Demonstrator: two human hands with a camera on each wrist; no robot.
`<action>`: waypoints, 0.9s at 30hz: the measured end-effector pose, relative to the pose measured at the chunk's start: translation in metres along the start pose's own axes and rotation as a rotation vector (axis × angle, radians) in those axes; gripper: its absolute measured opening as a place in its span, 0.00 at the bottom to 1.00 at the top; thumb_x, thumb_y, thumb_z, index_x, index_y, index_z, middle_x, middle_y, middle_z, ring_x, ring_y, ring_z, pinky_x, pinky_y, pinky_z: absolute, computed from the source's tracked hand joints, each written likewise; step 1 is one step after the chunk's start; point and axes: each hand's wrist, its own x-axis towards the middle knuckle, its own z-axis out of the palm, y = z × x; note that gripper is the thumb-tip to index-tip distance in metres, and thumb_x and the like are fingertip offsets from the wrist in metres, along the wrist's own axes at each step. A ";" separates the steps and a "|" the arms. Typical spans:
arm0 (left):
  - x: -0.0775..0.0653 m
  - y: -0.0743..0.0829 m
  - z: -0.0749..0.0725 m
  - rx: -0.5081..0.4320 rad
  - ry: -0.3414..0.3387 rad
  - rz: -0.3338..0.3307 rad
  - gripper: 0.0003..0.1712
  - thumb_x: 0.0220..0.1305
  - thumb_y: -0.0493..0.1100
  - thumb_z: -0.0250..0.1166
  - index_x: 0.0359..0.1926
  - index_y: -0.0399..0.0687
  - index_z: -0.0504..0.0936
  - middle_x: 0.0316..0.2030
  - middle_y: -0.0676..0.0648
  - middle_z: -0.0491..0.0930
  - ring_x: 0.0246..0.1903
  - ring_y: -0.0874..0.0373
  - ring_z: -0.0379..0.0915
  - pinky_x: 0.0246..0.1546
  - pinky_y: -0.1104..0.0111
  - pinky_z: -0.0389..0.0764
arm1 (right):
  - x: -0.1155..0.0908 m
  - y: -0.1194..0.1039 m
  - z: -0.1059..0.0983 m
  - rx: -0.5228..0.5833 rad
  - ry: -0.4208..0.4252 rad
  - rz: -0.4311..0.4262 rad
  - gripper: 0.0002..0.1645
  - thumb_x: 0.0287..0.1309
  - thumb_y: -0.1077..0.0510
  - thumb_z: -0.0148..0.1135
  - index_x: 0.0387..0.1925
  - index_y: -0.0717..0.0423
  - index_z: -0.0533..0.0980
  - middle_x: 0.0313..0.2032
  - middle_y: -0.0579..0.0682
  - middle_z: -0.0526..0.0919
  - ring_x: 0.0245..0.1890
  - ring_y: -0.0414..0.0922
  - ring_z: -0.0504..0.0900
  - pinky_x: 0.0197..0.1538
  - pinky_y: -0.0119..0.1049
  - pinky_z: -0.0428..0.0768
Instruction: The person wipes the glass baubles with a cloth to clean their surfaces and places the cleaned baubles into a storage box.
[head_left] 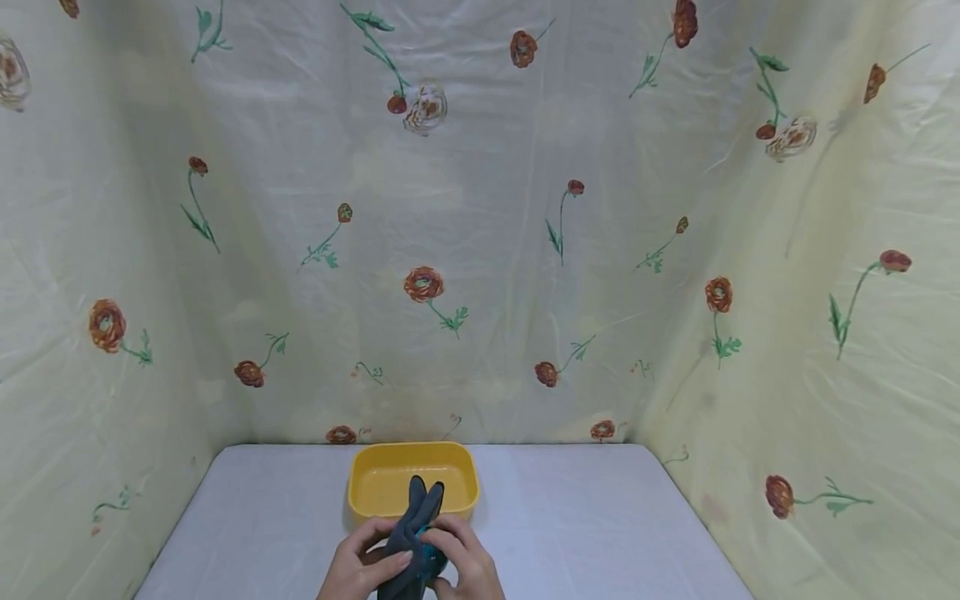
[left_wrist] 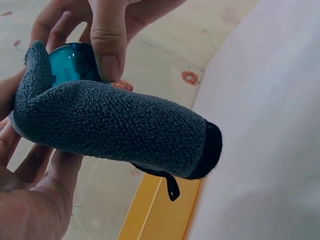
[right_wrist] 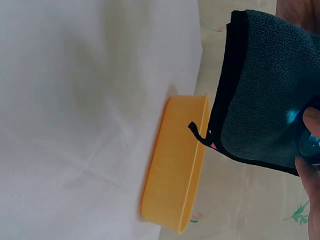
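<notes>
A dark grey towelling cloth [head_left: 403, 546] with black edging and a small black loop is folded in my left hand [head_left: 366, 560], whose thumb lies across it. My right hand [head_left: 467, 560] grips a shiny, rounded, see-through teal object [left_wrist: 71, 64], its thumb on the near side in the left wrist view. The cloth [left_wrist: 115, 117] wraps against one side of this object; part of it is hidden by cloth and fingers, and I cannot tell its kind. In the right wrist view the cloth [right_wrist: 270, 85] hangs spread out behind the teal object [right_wrist: 311, 142].
Just beyond the hands, a yellow rectangular tub [head_left: 414, 504] stands on the white-covered table [head_left: 570, 533], near its back edge. Flower-printed curtains [head_left: 480, 217] enclose the table at the back and both sides.
</notes>
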 end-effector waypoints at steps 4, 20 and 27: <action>-0.001 0.000 0.000 0.001 0.004 0.000 0.34 0.57 0.51 0.74 0.57 0.34 0.75 0.54 0.40 0.79 0.47 0.48 0.83 0.50 0.56 0.88 | 0.000 0.000 -0.001 0.011 -0.016 0.023 0.35 0.45 0.72 0.72 0.54 0.43 0.78 0.54 0.49 0.78 0.48 0.39 0.80 0.51 0.31 0.87; -0.001 -0.001 0.000 0.002 -0.008 -0.005 0.31 0.58 0.48 0.73 0.57 0.35 0.75 0.54 0.39 0.80 0.46 0.49 0.83 0.49 0.54 0.89 | 0.003 -0.004 -0.007 0.311 -0.106 0.372 0.26 0.53 0.59 0.72 0.55 0.47 0.79 0.53 0.49 0.77 0.50 0.43 0.81 0.49 0.33 0.89; 0.000 -0.001 0.002 0.003 0.004 -0.002 0.30 0.57 0.47 0.74 0.56 0.35 0.76 0.52 0.39 0.80 0.45 0.49 0.84 0.48 0.54 0.89 | 0.006 0.001 -0.006 0.393 -0.118 0.547 0.29 0.50 0.49 0.76 0.55 0.43 0.78 0.50 0.48 0.79 0.44 0.42 0.82 0.45 0.32 0.90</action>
